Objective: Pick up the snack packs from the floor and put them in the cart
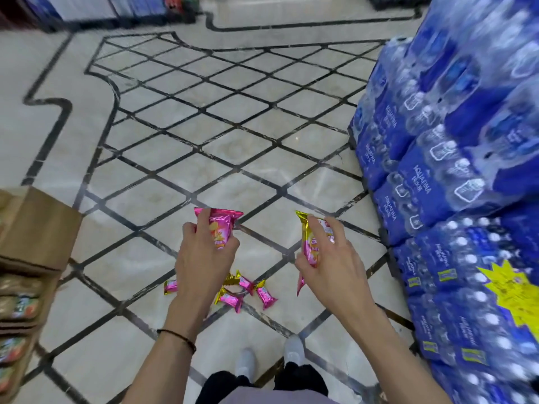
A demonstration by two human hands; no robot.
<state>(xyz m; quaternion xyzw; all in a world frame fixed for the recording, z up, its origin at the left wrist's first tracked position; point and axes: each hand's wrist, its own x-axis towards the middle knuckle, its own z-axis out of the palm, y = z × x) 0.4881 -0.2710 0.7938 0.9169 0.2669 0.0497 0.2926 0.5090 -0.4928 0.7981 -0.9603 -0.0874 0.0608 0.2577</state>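
Marble floor with a dark diamond grid, seen from above. Right: a tall stack of shrink-wrapped water-bottle cases in blue film, bearing a yellow starburst label on a near case. Left edge: a brown cardboard box above blurred shelf goods. Far edge: dark display bases, too blurred to tell apart. Near centre: two bare forearms reach forward; the left wrist carries a thin dark cord bracelet. The left hand is closed around a pink snack pack, its crimped top projecting above the fingers. The right hand grips a second pink-and-gold pack held roughly upright, thumb on its left face and fingers spread over the right. Both packs are lifted clear of the floor. Below and between the hands, a loose cluster of small pink-and-gold snack packs lies on the floor, just ahead of two white shoes. The cart is outside the view
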